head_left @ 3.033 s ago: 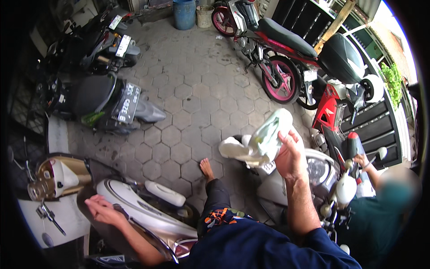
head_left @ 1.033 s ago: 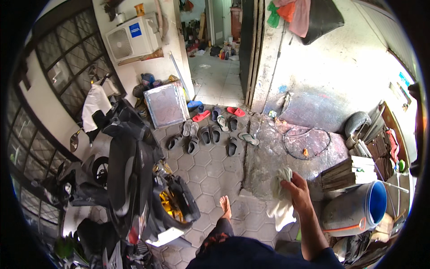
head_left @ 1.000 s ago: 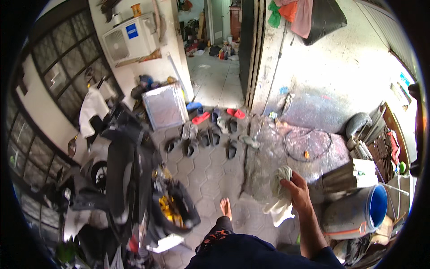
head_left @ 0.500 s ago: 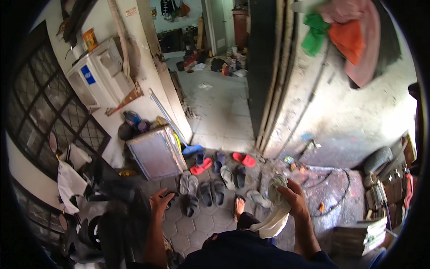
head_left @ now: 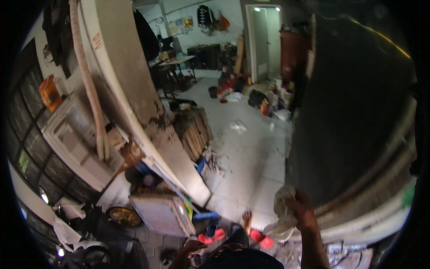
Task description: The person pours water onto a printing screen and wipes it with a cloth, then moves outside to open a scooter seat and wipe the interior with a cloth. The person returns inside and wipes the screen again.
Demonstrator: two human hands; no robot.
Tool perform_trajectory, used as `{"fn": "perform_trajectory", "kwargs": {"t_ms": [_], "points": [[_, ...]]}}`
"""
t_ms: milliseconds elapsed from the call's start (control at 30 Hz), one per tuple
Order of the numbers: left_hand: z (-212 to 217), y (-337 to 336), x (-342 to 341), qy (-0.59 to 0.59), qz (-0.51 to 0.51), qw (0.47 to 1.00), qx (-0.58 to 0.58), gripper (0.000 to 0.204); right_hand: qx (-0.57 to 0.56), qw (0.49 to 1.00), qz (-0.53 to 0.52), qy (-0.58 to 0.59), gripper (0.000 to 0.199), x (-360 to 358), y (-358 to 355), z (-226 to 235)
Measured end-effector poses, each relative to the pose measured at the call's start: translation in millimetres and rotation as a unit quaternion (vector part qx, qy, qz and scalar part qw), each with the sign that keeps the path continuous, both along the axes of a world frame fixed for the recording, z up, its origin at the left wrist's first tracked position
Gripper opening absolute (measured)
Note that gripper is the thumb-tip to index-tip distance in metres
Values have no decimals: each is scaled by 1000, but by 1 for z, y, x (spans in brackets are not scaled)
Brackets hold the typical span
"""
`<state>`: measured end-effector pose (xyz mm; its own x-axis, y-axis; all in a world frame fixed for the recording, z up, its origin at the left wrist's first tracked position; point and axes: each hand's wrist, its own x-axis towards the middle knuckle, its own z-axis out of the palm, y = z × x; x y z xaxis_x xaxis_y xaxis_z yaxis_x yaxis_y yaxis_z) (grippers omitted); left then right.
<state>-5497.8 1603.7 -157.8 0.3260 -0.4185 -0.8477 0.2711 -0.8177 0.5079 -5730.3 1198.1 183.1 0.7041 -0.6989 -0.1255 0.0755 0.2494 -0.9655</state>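
Right, the right hand (head_left: 301,210) has its grip clenched around a crumpled whitish cloth (head_left: 283,215), held beside the dark door panel (head_left: 354,134). Low down, the left hand (head_left: 193,247) hangs with fingers half curled; whether it holds anything, I cannot tell. An orange container (head_left: 49,93) sits atop the white box unit (head_left: 76,143). Red sandals (head_left: 262,239) lie on the floor (head_left: 251,157) by a bare foot (head_left: 247,220).
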Motion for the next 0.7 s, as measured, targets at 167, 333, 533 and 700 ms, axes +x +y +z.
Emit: {"fn": "perform_trajectory", "kwargs": {"t_ms": [167, 333, 533, 700], "points": [[0, -199, 183, -295, -207, 930, -71, 31, 40, 999, -33, 13, 40, 141, -158, -27], [158, -371, 343, -425, -148, 864, -226, 21, 92, 994, -24, -59, 44, 236, -284, -15], [307, -509, 507, -508, 118, 793, -315, 12, 111, 990, -69, -60, 40, 381, -421, -42], [444, -584, 623, -684, 163, 679, -210, 21, 110, 985, 71, -116, 39, 538, -541, -37]]}}
